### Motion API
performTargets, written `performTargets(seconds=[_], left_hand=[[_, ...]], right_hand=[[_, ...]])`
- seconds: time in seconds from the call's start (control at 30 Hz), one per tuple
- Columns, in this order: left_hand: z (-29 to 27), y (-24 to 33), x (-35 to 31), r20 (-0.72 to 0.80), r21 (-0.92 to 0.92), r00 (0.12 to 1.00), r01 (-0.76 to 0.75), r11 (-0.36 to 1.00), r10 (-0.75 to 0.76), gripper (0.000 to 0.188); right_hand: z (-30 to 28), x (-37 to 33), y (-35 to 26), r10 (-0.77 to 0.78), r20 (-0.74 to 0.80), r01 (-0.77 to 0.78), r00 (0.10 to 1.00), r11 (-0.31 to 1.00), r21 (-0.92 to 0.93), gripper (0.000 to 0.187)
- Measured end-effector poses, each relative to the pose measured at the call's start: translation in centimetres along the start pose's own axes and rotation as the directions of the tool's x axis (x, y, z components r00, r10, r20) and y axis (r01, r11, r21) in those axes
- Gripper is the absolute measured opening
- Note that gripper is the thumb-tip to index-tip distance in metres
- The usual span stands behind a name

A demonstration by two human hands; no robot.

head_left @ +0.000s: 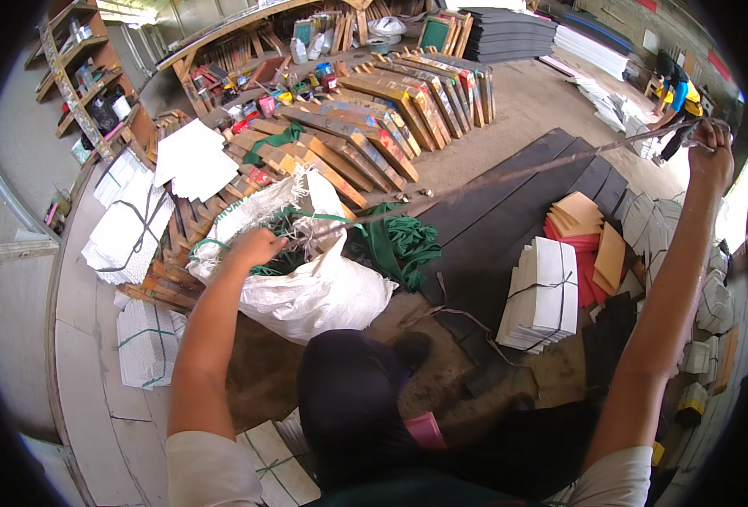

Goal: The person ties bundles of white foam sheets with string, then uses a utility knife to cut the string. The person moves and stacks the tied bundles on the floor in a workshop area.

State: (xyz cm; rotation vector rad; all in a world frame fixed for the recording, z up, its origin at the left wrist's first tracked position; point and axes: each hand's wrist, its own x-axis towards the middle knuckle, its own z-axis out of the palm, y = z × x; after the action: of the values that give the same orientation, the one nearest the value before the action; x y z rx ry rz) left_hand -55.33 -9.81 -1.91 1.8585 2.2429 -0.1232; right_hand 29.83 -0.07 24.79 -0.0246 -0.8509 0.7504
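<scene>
A long thin greyish-brown strip (pixel 551 161) is stretched taut across the view between my two hands. My left hand (pixel 258 248) is closed on its left end, just over the mouth of a white woven sack (pixel 331 287). Dark green strips lie inside that sack, and a heap of green cloth strips (pixel 403 245) spills beside it. Raised high at the far right, my right hand (pixel 710 156) grips the strip's other end, with a short bit looping past the fingers. Below the strip stands a stack of white sheets (pixel 541 296) tied with a dark strip.
Wooden frames (pixel 374 127) stand in rows behind the sack. Black sheets (pixel 509 198) cover the floor at centre right, near red and orange pieces (pixel 581 241). Tied white bundles (pixel 148 346) stand on the left. Another person (pixel 678 93) bends over at the far right.
</scene>
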Motion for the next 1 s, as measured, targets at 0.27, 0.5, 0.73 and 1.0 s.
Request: performTargets(seconds=[0.27, 0.5, 0.73, 1.0], left_hand=[[-6.2, 2.3, -3.3, 0.181, -0.555, 0.978, 0.012, 0.832, 0.107, 0.061], [-6.9, 10.0, -6.4, -0.239, -0.270, 0.906, -0.407, 0.872, 0.349, 0.051], [-2.5, 9.9, -4.6, -0.248, -0.670, 0.934, -0.357, 0.651, 0.257, 0.018], [-6.7, 18.2, -5.7, -0.379, -0.740, 0.769, -0.586, 0.331, 0.514, 0.018]], right_hand=[[-1.5, -6.7, 1.9, 0.043, -0.404, -0.170, 0.914, 0.944, -0.283, 0.026], [5.8, -18.3, 12.4, 0.406, -0.372, -0.551, 0.835, 0.590, -0.590, 0.023], [7.5, -27.4, 19.4, 0.795, 0.251, 0.175, 0.552, 0.184, -0.967, 0.030], [18.6, -34.8, 24.8, 0.645, 0.573, -0.029, 0.505, 0.677, -0.736, 0.053]])
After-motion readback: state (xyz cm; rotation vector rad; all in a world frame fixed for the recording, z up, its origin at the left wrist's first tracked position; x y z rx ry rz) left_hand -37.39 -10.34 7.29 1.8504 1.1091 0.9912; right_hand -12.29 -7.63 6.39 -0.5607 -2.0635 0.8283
